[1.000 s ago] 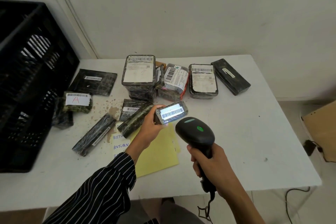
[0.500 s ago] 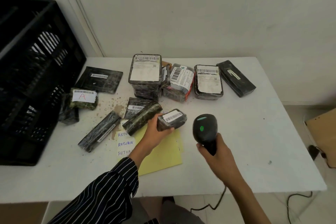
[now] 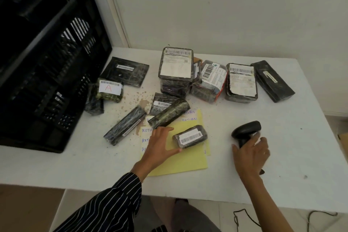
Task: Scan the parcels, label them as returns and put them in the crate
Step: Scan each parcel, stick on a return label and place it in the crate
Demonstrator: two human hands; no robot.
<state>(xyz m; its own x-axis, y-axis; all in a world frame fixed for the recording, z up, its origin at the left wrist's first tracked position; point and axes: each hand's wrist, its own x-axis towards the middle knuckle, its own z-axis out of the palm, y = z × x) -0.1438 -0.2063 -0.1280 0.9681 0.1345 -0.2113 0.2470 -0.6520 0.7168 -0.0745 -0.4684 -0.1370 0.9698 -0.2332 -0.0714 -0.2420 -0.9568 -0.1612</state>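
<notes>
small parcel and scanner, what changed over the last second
The left hand lowered the small parcel from in front of the scanner onto the yellow sheet and has opened, its thumb at the parcel's near end. The right hand brought the scanner down to the table, right of the sheet, and still grips it. The other parcels and the crate stayed put.

I saw a black crate (image 3: 47, 62) on a white table (image 3: 263, 156), black-wrapped parcels (image 3: 190, 136) with white barcode labels, one marked with a red A, a yellow sheet (image 3: 178, 164) lettered in blue, a black scanner (image 3: 246, 130), and a dark sleeve (image 3: 105, 207) striped white.
</notes>
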